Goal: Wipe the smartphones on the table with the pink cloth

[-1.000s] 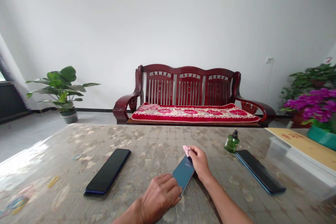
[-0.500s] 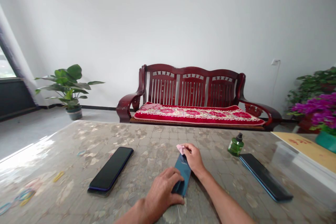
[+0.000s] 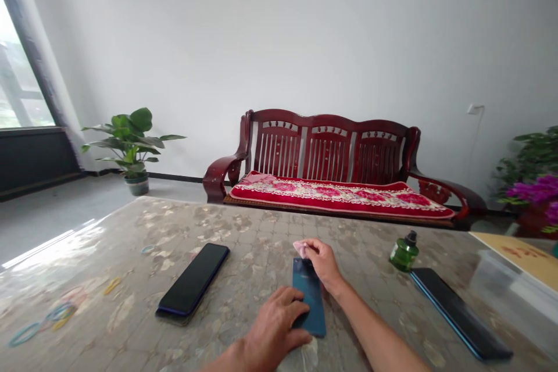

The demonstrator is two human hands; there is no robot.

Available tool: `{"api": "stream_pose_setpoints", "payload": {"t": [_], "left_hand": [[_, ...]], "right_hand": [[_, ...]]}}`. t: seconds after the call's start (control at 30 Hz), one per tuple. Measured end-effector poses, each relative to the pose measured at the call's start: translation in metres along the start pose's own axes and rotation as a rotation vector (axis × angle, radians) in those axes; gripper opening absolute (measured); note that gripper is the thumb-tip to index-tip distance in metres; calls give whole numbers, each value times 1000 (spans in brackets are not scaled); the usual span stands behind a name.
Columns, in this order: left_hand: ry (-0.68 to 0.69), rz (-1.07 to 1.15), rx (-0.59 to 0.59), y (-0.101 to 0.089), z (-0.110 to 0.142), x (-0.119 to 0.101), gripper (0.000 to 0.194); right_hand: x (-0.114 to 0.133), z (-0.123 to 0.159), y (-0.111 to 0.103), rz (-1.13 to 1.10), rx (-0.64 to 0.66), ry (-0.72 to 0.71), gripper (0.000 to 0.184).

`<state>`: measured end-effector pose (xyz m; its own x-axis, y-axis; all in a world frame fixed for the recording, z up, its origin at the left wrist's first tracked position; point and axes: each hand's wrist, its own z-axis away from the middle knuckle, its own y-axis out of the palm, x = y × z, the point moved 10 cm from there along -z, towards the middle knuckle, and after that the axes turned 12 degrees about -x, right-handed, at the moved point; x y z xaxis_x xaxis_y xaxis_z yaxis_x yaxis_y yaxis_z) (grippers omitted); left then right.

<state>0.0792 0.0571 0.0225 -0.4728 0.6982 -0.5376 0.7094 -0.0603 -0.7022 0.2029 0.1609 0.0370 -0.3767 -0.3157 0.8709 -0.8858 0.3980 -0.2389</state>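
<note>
A blue-green phone [image 3: 310,297] lies flat on the patterned table [image 3: 244,238] in front of me. My left hand [image 3: 276,325] rests on its near left edge, fingers curled against it, holding it in place. My right hand [image 3: 319,257] sits at the phone's far end, fingers pinched on a small pink cloth [image 3: 299,247] that touches the phone's top.
A black phone [image 3: 194,286] lies to the left, another dark phone [image 3: 458,311] to the right beside a small green bottle [image 3: 404,250]. Several rubber bands [image 3: 52,317] lie at the far left. A clear box [image 3: 517,279] stands at the right edge. A red wooden bench [image 3: 340,177] is behind the table.
The blue-green phone has turned from slanted to nearly straight toward me. My left hand shifted along its near edge. The view has swung left.
</note>
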Motion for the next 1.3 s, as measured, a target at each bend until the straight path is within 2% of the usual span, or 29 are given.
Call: {"api": "stream_pose_setpoints", "payload": {"t": [0.07,0.13,0.27,0.43,0.5,0.63,0.73,0.83,1.0,1.07,1.3], "left_hand": [[-26,0,-14,-5,1,5,36],[-69,-23,-20,-9,1,11,42],[-99,-66,10,-12,0,16,52],[-12,-121,19,-11,-2,11,48],[31,-135,18,-10,-3,10,44],[101,-155,38,-5,-2,11,51],[98,-165,47,-6,-3,13,53],[79,-163,46,-7,-3,14,52],[52,-121,19,-10,-5,11,41],[42,-121,13,-11,-6,10,37],[19,-145,28,-13,-6,11,45]], "right_hand": [[5,4,-15,76,-30,-44,23],[21,13,-22,221,-8,-178,21],[56,46,-11,501,135,-517,24],[71,82,4,667,296,-715,20],[67,80,5,716,306,-714,20],[49,49,6,850,263,-602,23],[41,34,9,875,253,-540,22],[44,42,9,826,290,-529,23],[58,76,6,707,428,-620,22],[59,76,7,720,447,-636,21],[47,33,14,849,304,-518,21]]}}
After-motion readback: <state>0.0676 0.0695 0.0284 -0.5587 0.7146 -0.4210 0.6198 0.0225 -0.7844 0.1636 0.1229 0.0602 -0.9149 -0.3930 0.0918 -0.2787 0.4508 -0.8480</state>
